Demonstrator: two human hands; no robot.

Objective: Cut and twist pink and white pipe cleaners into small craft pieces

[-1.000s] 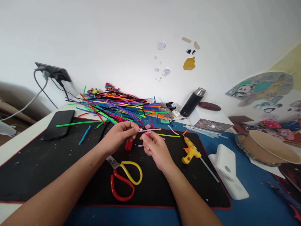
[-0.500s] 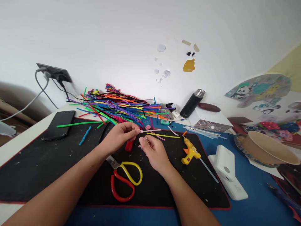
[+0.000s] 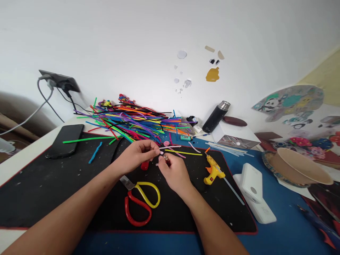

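My left hand (image 3: 145,152) is closed, with thumb and forefinger pinching a small pale pink piece (image 3: 161,152), perhaps a pipe cleaner end. Close beside it, my right hand (image 3: 174,171) curls round a small object with a shiny metal end (image 3: 166,159); most of it is hidden in the fingers. Just beyond the hands lie a yellow-green pipe cleaner (image 3: 186,152), a pale pink pipe cleaner (image 3: 172,147) and a pink coil (image 3: 166,143). Something red (image 3: 145,165) is partly covered by my left hand. Large scissors (image 3: 138,209) with red and yellow handles rest on the black mat (image 3: 180,216).
A heap of coloured pipe cleaners (image 3: 132,122) lies along the wall. On the right are a yellow glue gun (image 3: 214,170), white stacked devices (image 3: 253,187), a beige bowl (image 3: 300,166) and a black flask (image 3: 216,117). A phone (image 3: 65,140) lies at left.
My right hand has turned slightly, and its thumb has come nearer the left fingertips. The pale piece at my left fingertips now looks shorter. The view has shifted slightly.
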